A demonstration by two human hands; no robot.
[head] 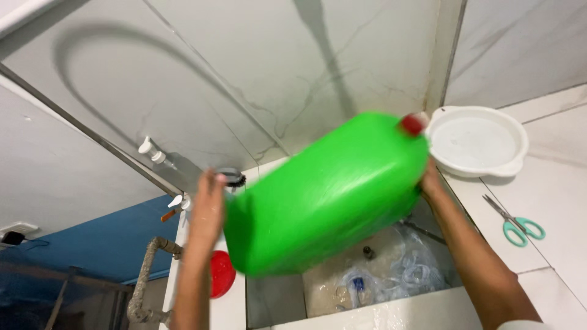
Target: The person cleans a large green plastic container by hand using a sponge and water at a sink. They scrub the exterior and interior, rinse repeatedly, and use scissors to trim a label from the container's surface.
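A large bright green plastic jug (327, 192) with a red cap (413, 124) is held tilted above a sink (275, 302), cap end up to the right; it is blurred by motion. My left hand (208, 205) presses against its lower left end. My right hand (430, 183) holds it under the neck end on the right. Below the jug, clear plastic bottles (397, 275) lie in the wet sink.
A white plastic basin (477, 143) stands on the tiled counter at right, with teal-handled scissors (513, 223) nearer to me. A red round object (221, 273) sits on the sink's left ledge. A grey pipe (143, 278) and white taps (153, 153) are at left.
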